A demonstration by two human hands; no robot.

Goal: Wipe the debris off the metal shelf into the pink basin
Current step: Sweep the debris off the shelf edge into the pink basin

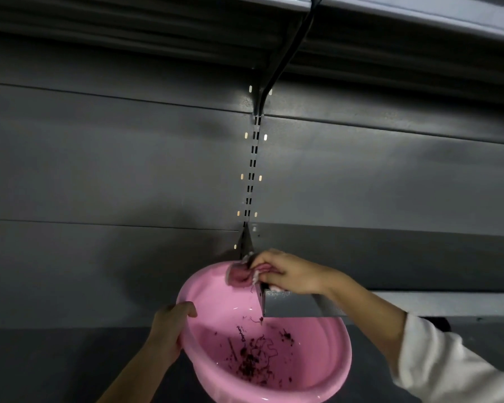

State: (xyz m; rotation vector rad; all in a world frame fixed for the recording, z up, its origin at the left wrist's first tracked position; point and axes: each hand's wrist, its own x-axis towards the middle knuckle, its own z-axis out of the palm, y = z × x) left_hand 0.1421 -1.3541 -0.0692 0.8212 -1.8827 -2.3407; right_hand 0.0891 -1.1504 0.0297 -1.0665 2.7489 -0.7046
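The metal shelf (390, 303) runs left-right across the right half of the scene, long axis horizontal, and its left end stops just above the pink basin (341, 353). That edge is what the next wipe turns on: anything pushed leftward along the shelf drops off the end and into the basin, so the stroke wants to go right-to-left w/ the basin kept under the lip. Right hand (288, 276) sits at that left end, fingers curled round a pink cloth (240, 276) that bunches out over the shelf corner and hangs over the basin's far rim. Left hand (169, 330) grips the basin's left rim, thumb hooked over the edge, holding it tilted toward the viewer, partly below the shelf end. Debris (252, 362), dark bits and strands, already lies in the basin bottom, near side; a few specks sit closer to the shelf corner. Can't tell how much is left on the shelf top, since only its front face and a thin strip of the top show from this angle. The right hand is clearly the nearer one to the shelf; the left is well below and to the left, busy w/ the basin only. Judging from the pile, the task looks well along, prob. a last pass or two at the corner. Risk: bits falling between the shelf end and the rim if the basin drifts left.
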